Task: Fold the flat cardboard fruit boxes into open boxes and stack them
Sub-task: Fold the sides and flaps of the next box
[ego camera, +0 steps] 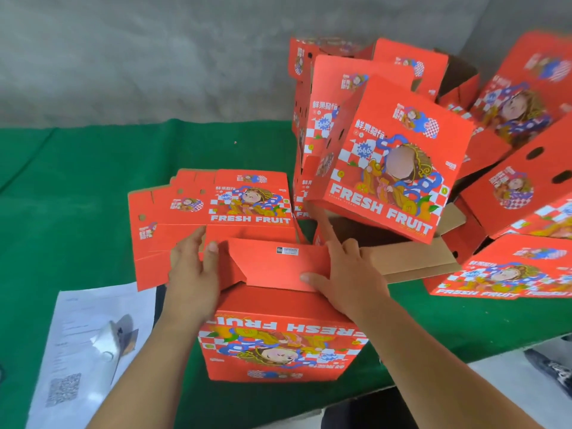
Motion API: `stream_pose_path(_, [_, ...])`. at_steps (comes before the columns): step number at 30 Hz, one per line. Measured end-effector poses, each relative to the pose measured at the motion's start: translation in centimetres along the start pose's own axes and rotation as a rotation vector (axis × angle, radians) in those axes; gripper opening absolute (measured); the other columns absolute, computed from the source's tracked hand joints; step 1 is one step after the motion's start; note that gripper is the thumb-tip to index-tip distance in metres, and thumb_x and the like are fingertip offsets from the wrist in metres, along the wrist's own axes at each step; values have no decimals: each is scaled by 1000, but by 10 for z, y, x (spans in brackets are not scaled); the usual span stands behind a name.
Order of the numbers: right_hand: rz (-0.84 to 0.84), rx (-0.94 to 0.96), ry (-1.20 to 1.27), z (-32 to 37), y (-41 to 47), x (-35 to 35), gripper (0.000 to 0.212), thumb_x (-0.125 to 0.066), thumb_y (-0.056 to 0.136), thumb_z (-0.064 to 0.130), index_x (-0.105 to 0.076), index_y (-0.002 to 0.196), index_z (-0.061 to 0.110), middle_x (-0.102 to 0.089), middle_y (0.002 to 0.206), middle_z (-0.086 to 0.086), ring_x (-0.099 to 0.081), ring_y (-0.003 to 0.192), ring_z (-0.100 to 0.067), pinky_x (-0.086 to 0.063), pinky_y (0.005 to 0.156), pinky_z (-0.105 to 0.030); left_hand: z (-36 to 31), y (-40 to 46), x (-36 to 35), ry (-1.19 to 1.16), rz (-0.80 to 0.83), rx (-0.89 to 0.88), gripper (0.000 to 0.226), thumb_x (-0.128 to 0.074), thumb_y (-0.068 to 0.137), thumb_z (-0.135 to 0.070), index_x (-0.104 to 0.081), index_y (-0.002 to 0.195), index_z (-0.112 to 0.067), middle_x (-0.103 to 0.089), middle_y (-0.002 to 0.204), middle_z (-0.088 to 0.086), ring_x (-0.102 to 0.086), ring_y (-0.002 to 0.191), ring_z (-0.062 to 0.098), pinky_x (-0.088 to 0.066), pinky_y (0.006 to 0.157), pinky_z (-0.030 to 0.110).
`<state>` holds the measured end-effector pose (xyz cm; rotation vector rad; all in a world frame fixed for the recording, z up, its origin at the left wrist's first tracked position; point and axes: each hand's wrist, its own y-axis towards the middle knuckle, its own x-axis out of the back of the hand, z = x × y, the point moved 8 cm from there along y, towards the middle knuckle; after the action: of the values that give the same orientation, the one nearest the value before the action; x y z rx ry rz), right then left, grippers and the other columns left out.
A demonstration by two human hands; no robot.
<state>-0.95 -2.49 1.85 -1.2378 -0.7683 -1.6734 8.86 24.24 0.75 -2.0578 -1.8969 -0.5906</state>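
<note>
Box (283,342): between both hands, its flaps under the fingers.
Left hand (193,267): straight fingers press a side flap.
Right hand (349,274): flat on the top flap (278,267), grasping nothing.

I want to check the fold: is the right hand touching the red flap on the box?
Touching. In the head view, the right hand lies flat on the red flap, fingers straight upon it.

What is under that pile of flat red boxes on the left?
The pile of flat boxes lies on the green cloth, and the left hand covers its near edge. Whatever else lies beneath is hidden.
</note>
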Motion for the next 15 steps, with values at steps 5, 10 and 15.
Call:
stream_pose_path(5, [188, -217, 635, -17, 0, 10, 84, -52, 76, 88, -38, 147, 47, -41, 132, 12, -53, 119, -14, -47, 90, -30, 10, 3, 0, -239, 142, 202, 30, -42, 108, -46, -57, 134, -49, -65, 126, -20, -61, 122, 9, -47, 102, 33])
stream_pose_path(10, [318, -423, 1062, -28, -33, 14, 37, -61, 95, 58, -68, 115, 28, -74, 116, -7, -73, 102, -25, -56, 97, -51, 10, -24, -3, -360, 179, 431, 48, -37, 109, -48, -52, 146, -21, -57, 142, 0, -53, 131, 18, -36, 106, 29])
stream_pose_path(15, [-34, -163, 922, -4, -47, 61, 8, -59, 98, 47, -57, 95, 54, -65, 85, 35, -60, 77, 17, -42, 61, -15, -31, -48, 53, -458, -107, 313, 30, -57, 94, -65, -59, 96, -35, -65, 81, -15, -62, 84, 6, -40, 65, 21])
